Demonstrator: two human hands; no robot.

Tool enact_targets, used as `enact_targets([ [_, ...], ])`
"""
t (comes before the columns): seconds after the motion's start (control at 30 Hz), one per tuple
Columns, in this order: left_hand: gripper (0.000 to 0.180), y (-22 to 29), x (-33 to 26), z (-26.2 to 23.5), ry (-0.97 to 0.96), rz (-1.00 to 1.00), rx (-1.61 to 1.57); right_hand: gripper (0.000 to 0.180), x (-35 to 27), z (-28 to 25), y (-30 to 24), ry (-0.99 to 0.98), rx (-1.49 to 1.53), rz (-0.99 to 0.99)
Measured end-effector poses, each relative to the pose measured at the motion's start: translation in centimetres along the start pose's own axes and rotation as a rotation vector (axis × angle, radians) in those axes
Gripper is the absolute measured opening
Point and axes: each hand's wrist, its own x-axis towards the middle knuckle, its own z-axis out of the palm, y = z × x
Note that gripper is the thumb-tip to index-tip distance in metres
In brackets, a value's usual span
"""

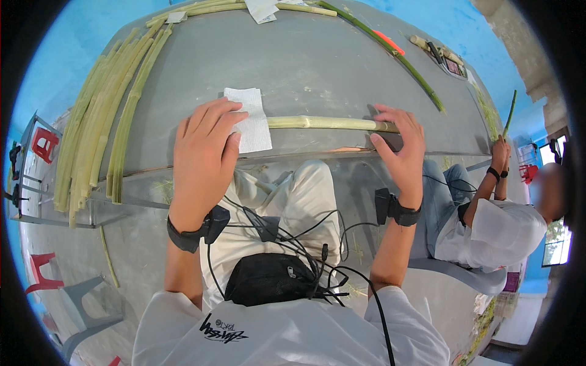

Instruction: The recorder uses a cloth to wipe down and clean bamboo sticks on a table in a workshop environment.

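A pale, peeled jointed stalk (323, 123), like bamboo or cane, lies crosswise near the table's front edge. A folded white paper towel (253, 131) covers its left part. My left hand (204, 140) is on the towel's left side, fingers over it and thumb below, closed loosely on it; the stalk's left end is hidden there. At the stalk's darker right end, my right hand (406, 143) stands open, thumb and fingers apart on either side of the stalk. I cannot tell whether they touch it.
Several peeled stalks (101, 116) lie at the left, overhanging the table (201, 61). More stalks (207, 8) and paper (262, 8) are at the back. A green stalk (390, 52) lies at the right beside an orange thing (389, 41). A co-worker (488, 226) sits at the right.
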Motion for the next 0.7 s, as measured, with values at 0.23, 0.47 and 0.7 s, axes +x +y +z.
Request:
enact_targets([
  [0.23, 0.031, 0.0, 0.0, 0.6, 0.034, 0.010, 0.049, 0.021, -0.1, -0.8, 0.5, -0.015, 0.063, -0.065],
  [0.47, 0.035, -0.2, -0.1, 1.0, 0.132, -0.023, 0.052, 0.028, -0.9, -3.1, -2.6, 0.155, -0.195, -0.177],
  [0.7, 0.030, -0.5, 0.5, 0.9, 0.093, -0.033, 0.065, 0.059, -0.9, -3.3, -1.7, 0.187, -0.242, -0.231],
])
